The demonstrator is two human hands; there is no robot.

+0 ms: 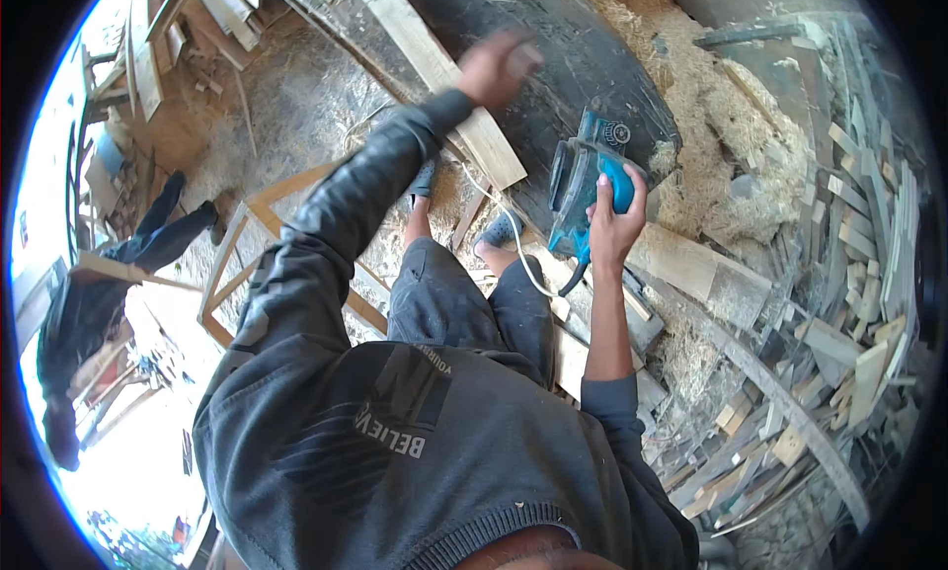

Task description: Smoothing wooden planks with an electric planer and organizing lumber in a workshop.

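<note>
Right grip [622,217] wrapped firmly round blue electric hand planer [583,183]. Left grip [497,69] motion-blurred, to right grip's upper left; can't tell if it holds anything. Good handling, I'd judge: planer steady and square, left fingers well clear of its base, white cord [534,281] kept from snagging. Planer sits right in the right grip; pale plank [420,48] lies apart, upper left of it, on dark bench [602,71]. Shavings [731,140] heaped farther out, upper right.
</note>
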